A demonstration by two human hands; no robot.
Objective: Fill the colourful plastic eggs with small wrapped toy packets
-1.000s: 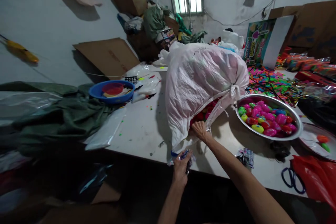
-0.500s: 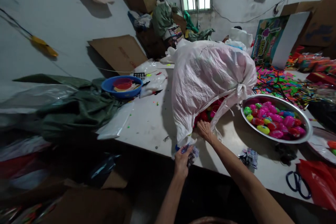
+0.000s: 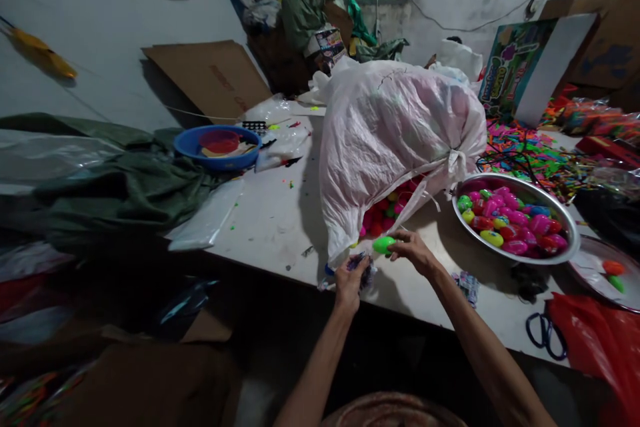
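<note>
My right hand [image 3: 416, 252] pinches a bright green plastic egg [image 3: 383, 245] just in front of the open side of a big white woven sack [image 3: 395, 120]. Inside that opening lie red, pink and green plastic eggs [image 3: 383, 217]. My left hand [image 3: 349, 283], by the table's front edge, is closed on a bunch of small printed packets [image 3: 364, 271]; their exact kind is too small to make out. A second little pile of packets [image 3: 466, 287] rests on the table right of my right forearm. Farther right, a metal basin [image 3: 520, 260] holds several colourful eggs.
Dark-handled scissors [image 3: 546, 335] and a red plastic bag [image 3: 590, 340] lie at the front right, near a plate [image 3: 593, 260] with orange and green eggs. A blue basin [image 3: 220, 159] stands left. Colourful small plastic pieces [image 3: 530, 150] cover the back right. The white table [image 3: 265, 240] ends close to me.
My right hand has come out of the sack's opening with a green egg and moved right. My left hand keeps hold of the packets. The view has shifted slightly.
</note>
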